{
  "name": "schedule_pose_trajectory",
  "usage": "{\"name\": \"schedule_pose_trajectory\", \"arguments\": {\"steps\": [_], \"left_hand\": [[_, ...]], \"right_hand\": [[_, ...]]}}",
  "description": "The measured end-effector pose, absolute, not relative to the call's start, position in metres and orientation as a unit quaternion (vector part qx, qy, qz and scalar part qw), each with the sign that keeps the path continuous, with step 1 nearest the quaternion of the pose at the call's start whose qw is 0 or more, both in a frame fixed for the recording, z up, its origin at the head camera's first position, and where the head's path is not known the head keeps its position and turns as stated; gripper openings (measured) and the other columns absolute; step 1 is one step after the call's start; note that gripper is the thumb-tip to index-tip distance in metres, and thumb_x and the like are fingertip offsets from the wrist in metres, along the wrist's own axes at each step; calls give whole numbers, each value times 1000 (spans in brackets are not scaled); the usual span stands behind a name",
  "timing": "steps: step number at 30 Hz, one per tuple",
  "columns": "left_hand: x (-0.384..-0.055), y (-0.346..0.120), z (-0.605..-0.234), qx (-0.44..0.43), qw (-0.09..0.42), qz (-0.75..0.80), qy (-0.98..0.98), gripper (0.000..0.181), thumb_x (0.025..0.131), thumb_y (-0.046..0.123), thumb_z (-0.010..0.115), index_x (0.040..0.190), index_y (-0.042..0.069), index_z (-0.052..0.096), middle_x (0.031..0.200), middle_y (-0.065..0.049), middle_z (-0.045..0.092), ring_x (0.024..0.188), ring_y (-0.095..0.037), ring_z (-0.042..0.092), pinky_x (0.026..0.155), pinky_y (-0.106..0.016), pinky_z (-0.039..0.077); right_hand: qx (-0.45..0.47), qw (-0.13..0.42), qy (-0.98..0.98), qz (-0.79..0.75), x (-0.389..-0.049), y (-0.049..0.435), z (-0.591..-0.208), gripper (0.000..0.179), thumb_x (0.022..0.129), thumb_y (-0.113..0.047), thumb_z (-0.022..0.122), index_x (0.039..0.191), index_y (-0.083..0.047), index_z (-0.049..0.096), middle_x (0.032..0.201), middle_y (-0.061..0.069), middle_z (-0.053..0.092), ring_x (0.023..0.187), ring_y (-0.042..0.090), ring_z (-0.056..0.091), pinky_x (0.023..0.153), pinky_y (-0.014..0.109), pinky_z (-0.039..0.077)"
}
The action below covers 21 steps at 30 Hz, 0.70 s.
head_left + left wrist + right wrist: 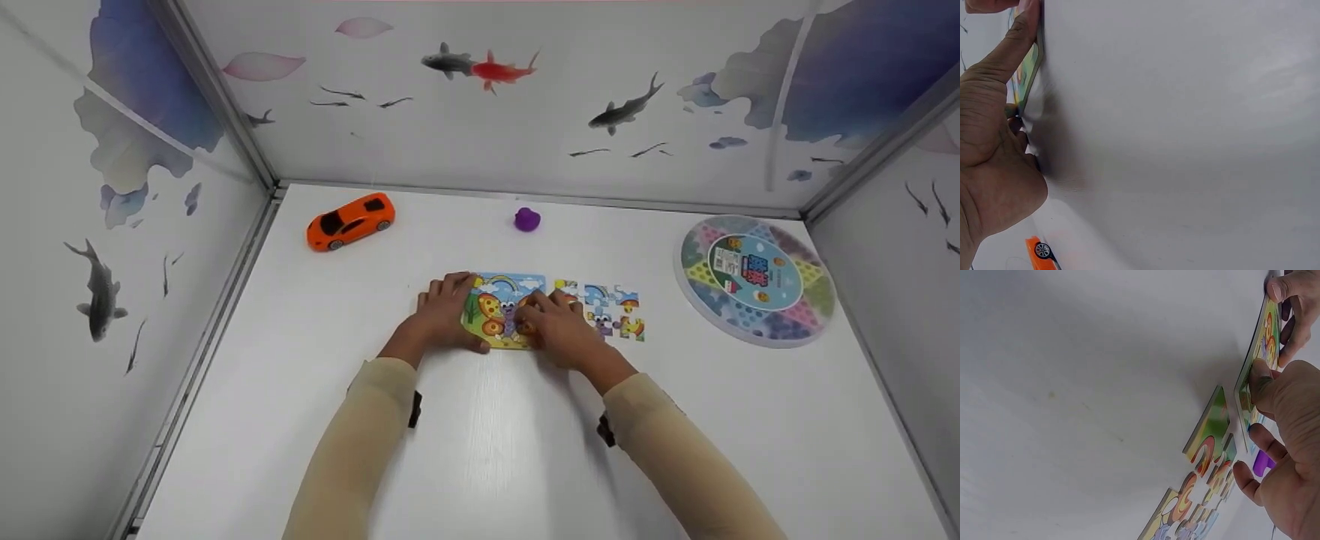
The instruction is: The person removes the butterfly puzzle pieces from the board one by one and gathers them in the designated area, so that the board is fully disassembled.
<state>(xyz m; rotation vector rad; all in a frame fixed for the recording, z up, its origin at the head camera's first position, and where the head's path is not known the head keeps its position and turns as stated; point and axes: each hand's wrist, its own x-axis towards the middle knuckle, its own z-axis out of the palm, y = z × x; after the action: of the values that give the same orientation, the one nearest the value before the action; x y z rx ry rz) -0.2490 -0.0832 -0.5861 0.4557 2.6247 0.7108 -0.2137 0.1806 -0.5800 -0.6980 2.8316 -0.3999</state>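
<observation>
White tabletop point(480, 450): a colourful puzzle board point(501, 315) is being kept flat near its middle, between the two hands.
Left hand point(442, 319): the board's left edge is being gripped, fingers curled over the far corner and the thumb laid along the near edge; in the left wrist view the thumb point(1013, 42) is being pressed against the board's rim point(1030, 67).
Right hand point(555, 326): the board's right part is being pinched, thumb point(1261, 385) on the near edge and fingers bent over the picture.
Loose puzzle pieces point(609, 311): these are being left in a small cluster just right of the board, beside the right hand, flat on the table.
Orange toy car point(350, 220): it is being left far to the left, well apart.
Purple toy point(526, 219): it is sitting beyond the board.
Round game board point(756, 279): it is lying at the right edge.
</observation>
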Motion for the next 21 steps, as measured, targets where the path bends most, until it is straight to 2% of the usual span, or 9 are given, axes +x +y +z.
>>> {"name": "schedule_pose_trajectory", "arguments": {"steps": [8,14,21], "left_hand": [[-249,-83,-585,160,191,254,935,130,81,52,98,179,21,18,183,-6,17,164,-36,22,134,-57,23],[-248,-84,-581,167,193,258,932,132,81,51,99,179,19,17,182,-8,17,164,-37,22,132,-57,25],[-248,-85,-582,169,197,261,930,132,81,51,99,179,19,17,182,-7,17,163,-36,21,131,-56,25]], "right_hand": [[-240,101,957,-131,-212,176,-577,41,107,-12,73,146,-23,65,150,9,54,138,41,52,122,74,38],[-245,105,952,-151,-210,177,-574,37,109,-13,71,144,-21,67,146,12,53,134,38,55,116,68,44],[-260,107,947,-156,-209,179,-570,33,109,-16,72,142,-17,71,145,12,53,134,35,55,114,65,46]]}}
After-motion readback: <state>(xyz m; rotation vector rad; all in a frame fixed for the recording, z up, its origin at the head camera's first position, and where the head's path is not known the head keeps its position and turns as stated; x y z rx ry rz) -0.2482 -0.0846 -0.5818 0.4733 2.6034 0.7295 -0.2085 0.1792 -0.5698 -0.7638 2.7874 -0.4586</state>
